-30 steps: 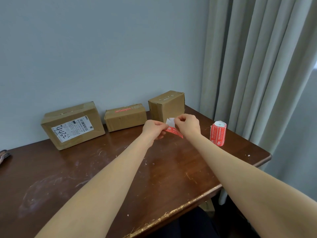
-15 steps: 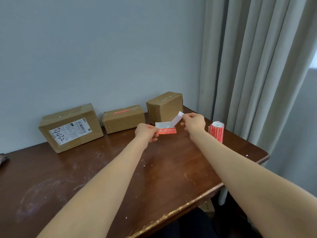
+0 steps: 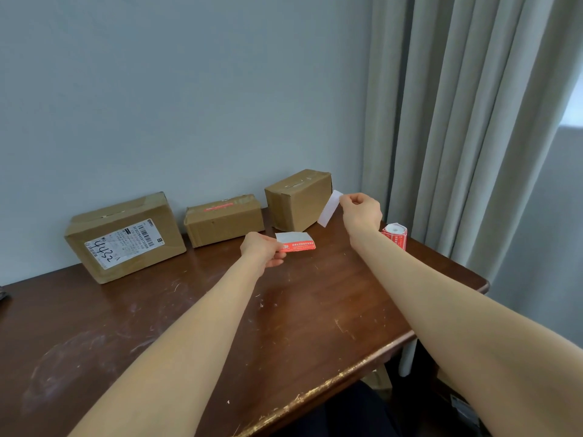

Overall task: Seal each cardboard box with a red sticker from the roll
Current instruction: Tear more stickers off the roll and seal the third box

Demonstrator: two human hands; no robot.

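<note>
Red rectangular paper sticker (image 3: pixel 298 246) is pinched by one end in the left hand (image 3: pixel 262 252), likely to keep its adhesive free, just before the tall brown cardboard box (image 3: pixel 299 200). Beside that box the right hand (image 3: pixel 361 212) pinches the white backing strip (image 3: pixel 328 208) clear. The red sticker roll (image 3: pixel 395 236) stands to its right.

Home room, curtain (image 3: pixel 473 127), scuffed wooden table (image 3: pixel 195 335)

On my feed, the left hand (image 3: pixel 261 251) pinches a red sticker (image 3: pixel 299 246). The right hand (image 3: pixel 360 213) pinches a white paper strip (image 3: pixel 328 209), held apart from it.
</note>
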